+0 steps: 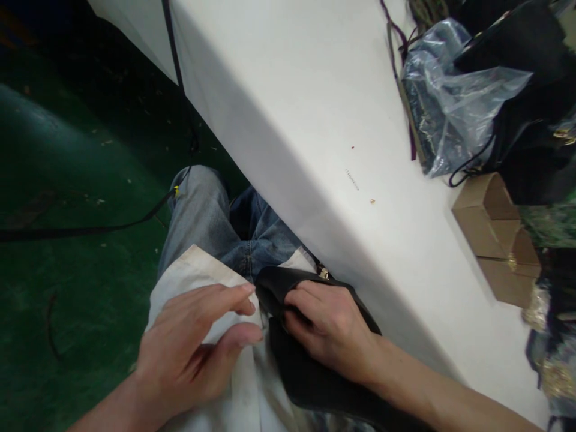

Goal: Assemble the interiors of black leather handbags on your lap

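Fingers (300, 297) of the right hand (335, 318) are curled tightly in the head view, grasping the folded edge of a soft black piece (306, 378). The left hand (193, 345) is released — its thumb and forefinger stand apart, with nothing visible between them, just beside that fold and above the pale shirt (198, 273).

The black piece lies in the lap, below the near edge of the counter (288, 90) and close against its hanging white side. A small metal fitting (324, 274) shows at its upper border, near the counter's side. The piece is dark and the right hand covers much of it, so it may be a bag or a pouch, but I cannot say for certain.

Well in from the near edge, the counter carries a cardboard box (472, 225) and, beyond it, a clear plastic bag (463, 114) among dark items. A tiny gold-coloured bit (372, 201) lies between the near edge and the box.

As for progress, I judge the handling to be partway: the piece is gripped on one side only and not laid on the counter — what is finished or left inside the fold stays hidden.
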